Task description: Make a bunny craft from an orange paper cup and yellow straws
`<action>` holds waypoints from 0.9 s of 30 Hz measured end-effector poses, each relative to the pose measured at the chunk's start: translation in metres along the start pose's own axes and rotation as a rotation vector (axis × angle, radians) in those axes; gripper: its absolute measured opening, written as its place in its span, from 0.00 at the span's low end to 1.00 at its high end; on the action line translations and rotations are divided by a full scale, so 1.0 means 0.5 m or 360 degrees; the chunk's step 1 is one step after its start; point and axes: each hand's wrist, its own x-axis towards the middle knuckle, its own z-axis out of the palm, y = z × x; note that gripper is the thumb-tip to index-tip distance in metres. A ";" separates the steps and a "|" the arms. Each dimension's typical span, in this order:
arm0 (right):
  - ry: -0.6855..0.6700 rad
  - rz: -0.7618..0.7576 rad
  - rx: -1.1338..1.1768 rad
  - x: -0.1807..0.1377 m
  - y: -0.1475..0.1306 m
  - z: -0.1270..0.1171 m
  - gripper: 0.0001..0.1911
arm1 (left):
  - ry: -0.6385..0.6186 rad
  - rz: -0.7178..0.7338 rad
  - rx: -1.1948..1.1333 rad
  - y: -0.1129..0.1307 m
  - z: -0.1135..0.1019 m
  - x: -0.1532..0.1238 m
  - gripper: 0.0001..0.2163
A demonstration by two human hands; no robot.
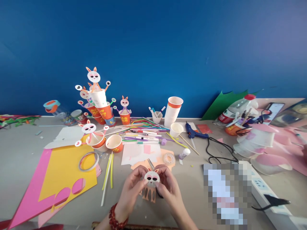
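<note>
Near the front of the table, both hands hold a white paper rabbit face (152, 183) with pinkish ears, dark eyes and pink eye patches. My left hand (130, 185), with a red bead bracelet on its wrist, pinches the left edge. My right hand (169, 183) grips the right edge, its thumb on the cheek. Just under the face shows a light-orange cut paper piece (149, 194) with ear-shaped openings; I cannot tell whether it is held. Behind the fingers, a pointed metal tip (151, 163) lies on paper, its rest hidden.
Finished rabbit cups (103, 111) stand at the back left. Yellow card (69, 169) and a tape roll (88, 161) lie left. Markers (144, 137), a glue stick (184, 154) and stacked paper cups (173, 111) are ahead. Right are a blue glue gun (195, 131) and power strip (261, 185).
</note>
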 end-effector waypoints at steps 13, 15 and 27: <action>0.0125 0.0059 0.0008 -0.001 0.009 0.008 0.17 | 0.0068 -0.0146 -0.0092 0.002 0.013 -0.004 0.09; 0.0140 0.0122 0.0029 -0.002 0.011 0.009 0.16 | 0.0090 -0.0187 -0.0083 -0.002 0.012 -0.005 0.10; 0.0229 0.0337 0.0108 -0.011 0.013 -0.001 0.12 | 0.0208 -0.0190 -0.0052 -0.008 0.007 -0.004 0.10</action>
